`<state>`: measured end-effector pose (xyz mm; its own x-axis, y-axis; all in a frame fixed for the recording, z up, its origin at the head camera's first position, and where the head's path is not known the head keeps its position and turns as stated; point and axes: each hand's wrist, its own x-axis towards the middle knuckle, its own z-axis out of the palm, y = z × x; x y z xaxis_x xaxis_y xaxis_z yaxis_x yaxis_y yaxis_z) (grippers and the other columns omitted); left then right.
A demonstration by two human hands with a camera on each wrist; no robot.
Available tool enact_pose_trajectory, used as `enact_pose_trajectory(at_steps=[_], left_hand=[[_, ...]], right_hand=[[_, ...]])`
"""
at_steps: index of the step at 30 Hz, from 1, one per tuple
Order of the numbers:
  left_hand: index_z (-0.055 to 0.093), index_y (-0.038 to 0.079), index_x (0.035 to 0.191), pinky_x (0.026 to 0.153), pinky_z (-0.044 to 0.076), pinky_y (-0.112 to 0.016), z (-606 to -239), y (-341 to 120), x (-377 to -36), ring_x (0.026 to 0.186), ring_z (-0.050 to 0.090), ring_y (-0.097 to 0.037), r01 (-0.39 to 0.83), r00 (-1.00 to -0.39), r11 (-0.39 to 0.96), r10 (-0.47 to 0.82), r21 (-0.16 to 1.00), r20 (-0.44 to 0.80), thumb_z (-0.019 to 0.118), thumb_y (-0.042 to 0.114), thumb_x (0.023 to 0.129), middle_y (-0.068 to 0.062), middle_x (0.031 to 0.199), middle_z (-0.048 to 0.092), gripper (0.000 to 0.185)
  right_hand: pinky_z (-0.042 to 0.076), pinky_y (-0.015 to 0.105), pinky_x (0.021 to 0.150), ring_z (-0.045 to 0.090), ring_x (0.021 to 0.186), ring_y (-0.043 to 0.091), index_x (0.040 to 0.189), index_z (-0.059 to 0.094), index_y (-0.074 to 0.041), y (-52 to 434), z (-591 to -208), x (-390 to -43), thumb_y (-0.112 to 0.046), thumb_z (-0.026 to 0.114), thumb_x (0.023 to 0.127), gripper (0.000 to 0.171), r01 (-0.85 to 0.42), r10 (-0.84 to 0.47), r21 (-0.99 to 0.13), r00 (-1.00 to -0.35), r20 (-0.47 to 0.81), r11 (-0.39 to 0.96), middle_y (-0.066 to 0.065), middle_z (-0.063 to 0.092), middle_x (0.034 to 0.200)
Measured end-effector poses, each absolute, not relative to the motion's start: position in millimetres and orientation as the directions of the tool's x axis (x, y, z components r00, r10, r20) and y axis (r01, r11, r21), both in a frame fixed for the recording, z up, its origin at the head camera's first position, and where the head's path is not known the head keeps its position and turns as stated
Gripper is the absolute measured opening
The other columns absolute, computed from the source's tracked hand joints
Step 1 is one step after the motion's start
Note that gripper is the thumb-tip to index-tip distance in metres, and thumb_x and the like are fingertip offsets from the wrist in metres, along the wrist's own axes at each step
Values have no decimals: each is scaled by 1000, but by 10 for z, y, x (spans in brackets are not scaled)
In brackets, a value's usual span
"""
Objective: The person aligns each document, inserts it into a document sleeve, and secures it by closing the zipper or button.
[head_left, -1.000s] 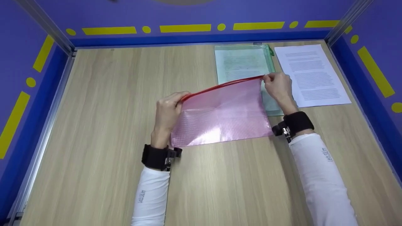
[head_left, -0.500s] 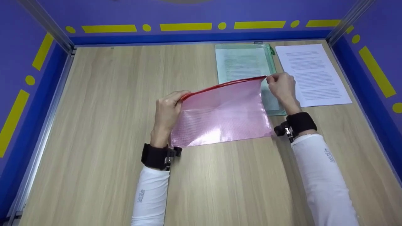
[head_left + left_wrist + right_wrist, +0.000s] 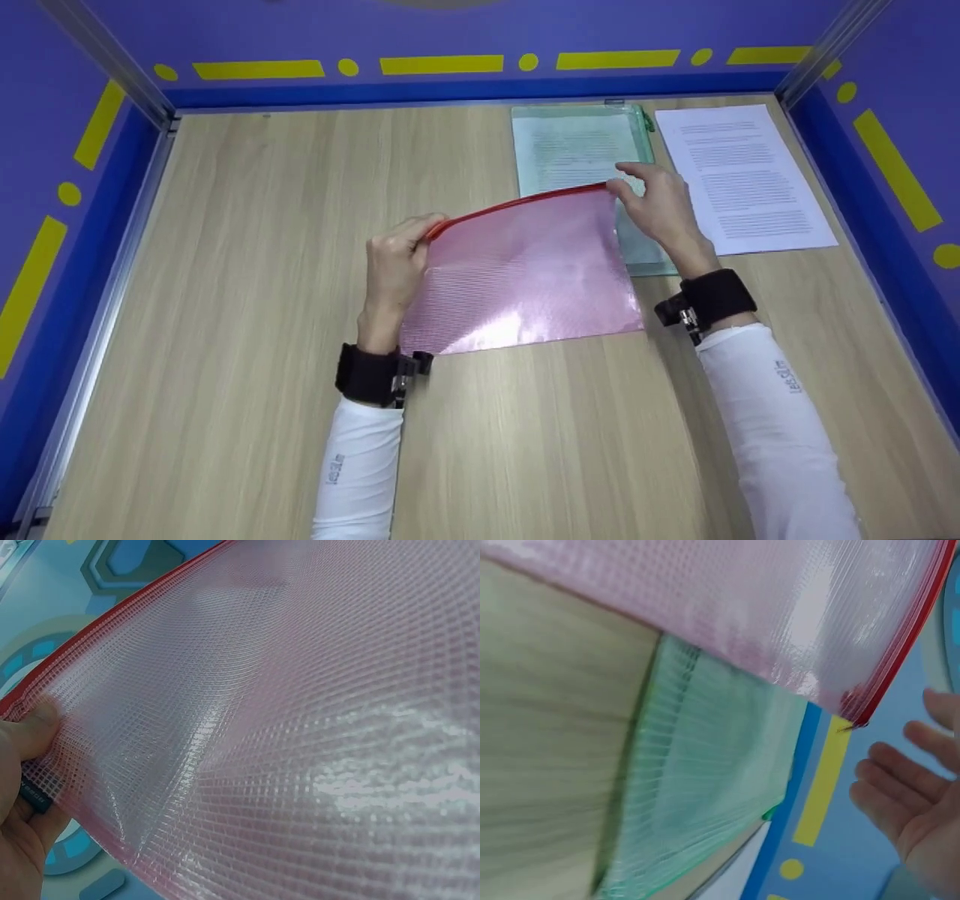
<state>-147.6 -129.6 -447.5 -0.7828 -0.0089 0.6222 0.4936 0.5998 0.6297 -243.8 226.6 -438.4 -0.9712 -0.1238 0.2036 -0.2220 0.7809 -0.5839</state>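
Observation:
A pink mesh zipper pouch [image 3: 525, 277] with a red zipped top edge is held up, tilted, over the table. My left hand [image 3: 396, 266] pinches its upper left corner; the left wrist view shows the thumb [image 3: 39, 725] on the near face beside a small dark tag [image 3: 34, 796]. By the upper right corner is my right hand [image 3: 664, 210], its fingers spread. In the right wrist view that hand [image 3: 919, 799] is apart from the pouch's corner, with nothing in it.
Behind the pink pouch lies a green zipper pouch [image 3: 577, 150] with a printed sheet inside, partly covered from view. Right of it lies a white printed paper [image 3: 739, 180]. Blue panels [image 3: 442, 45] border the wooden table [image 3: 285, 195].
My right hand has let go of the pouch's right corner and spread its fingers. That corner has shifted slightly left. The left hand keeps its pinch, moving a little left.

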Motion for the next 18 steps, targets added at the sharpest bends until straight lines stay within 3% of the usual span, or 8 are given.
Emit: enact_pose_trajectory(at_steps=[7, 14, 18], left_hand=[[78, 2, 100, 84, 61, -33, -4477, -1298, -1483, 94, 76, -27, 511, -774, 601, 11, 615, 633, 63, -11, 87, -14, 99, 78, 23], [78, 2, 99, 84, 60, -30, -4481, -1329, -1483, 95, 75, -25, 523, -769, 558, -18, 644, 639, 63, -10, 88, -14, 99, 78, 21], [78, 2, 99, 84, 60, -28, -4483, -1334, -1484, 94, 76, -25, 528, -765, 552, -22, 646, 643, 64, -9, 88, -14, 99, 78, 21]], right_hand=[[46, 54, 105, 57, 124, 40, 131, 64, -8, 1944, -4282, -2370, -30, 75, 88, 50, -489, -423, -454, -873, 245, 745, 21, 64, 130], [46, 53, 107, 56, 128, 35, 130, 66, -13, 1683, -4244, -2386, -35, 73, 89, 47, -528, -522, -407, -842, 136, 746, 15, 64, 133], [52, 49, 95, 67, 112, 31, 117, 73, -13, 1623, -4255, -2413, -33, 74, 88, 35, -539, -540, -418, -832, 128, 731, 10, 73, 116]])
